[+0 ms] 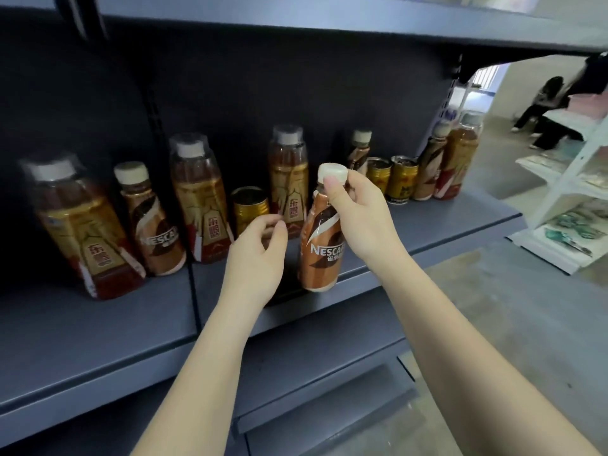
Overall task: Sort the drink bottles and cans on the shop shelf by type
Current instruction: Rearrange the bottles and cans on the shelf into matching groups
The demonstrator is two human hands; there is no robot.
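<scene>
Pinching the Nescafé coffee bottle point(324, 245) by its white cap point(332, 174) above the shelf point(98, 327), the right hand point(360, 212) carries a rigid, probably slippery load better held mid-body, left hand point(260, 255) open and empty nearby.

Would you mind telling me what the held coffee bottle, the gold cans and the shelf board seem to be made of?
Held coffee bottle: probably plastic under a glossy printed sleeve, with a matte whitish cap. Gold cans: apparently metal, judging by the shiny gold sides and rolled rim. Shelf board: likely painted sheet metal, smooth matte grey with a folded front edge.
</scene>
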